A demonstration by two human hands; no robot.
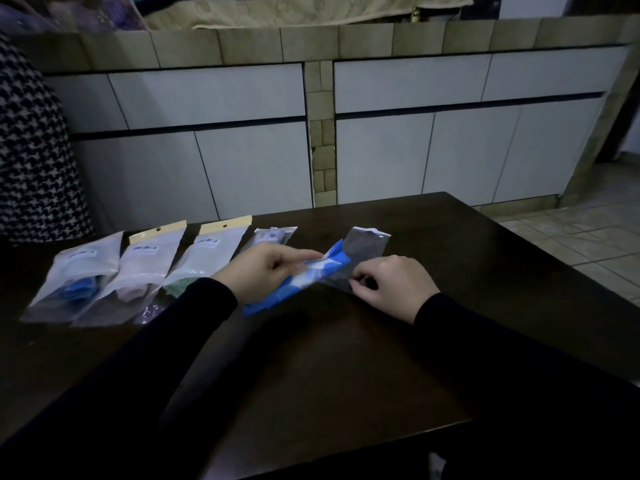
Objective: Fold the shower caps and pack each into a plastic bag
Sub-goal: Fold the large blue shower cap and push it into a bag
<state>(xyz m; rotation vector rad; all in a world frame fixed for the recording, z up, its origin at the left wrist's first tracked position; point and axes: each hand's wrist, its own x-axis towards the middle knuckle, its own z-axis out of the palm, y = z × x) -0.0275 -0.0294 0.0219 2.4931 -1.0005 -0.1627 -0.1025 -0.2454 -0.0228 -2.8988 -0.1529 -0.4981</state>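
The left hand (263, 271) is gripping the folded shower cap (304, 277), feeding it in; the right hand (388, 282) is pinching the plastic bag (363, 251) mouth, best held wide.

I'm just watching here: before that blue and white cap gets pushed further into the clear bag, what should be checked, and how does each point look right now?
1. Folded shower cap is narrow enough for the bag: ok, it is a slim strip.
2. Left hand has hold of the cap: ok.
3. Right hand pinches the clear plastic bag at its near edge: ok.
4. Bag mouth held open: cannot tell, the picture is too dark.
5. Cap fully inside: not ok, its near end lies out on the table.
6. Packed bags on the left lie apart from the working spot: ok.
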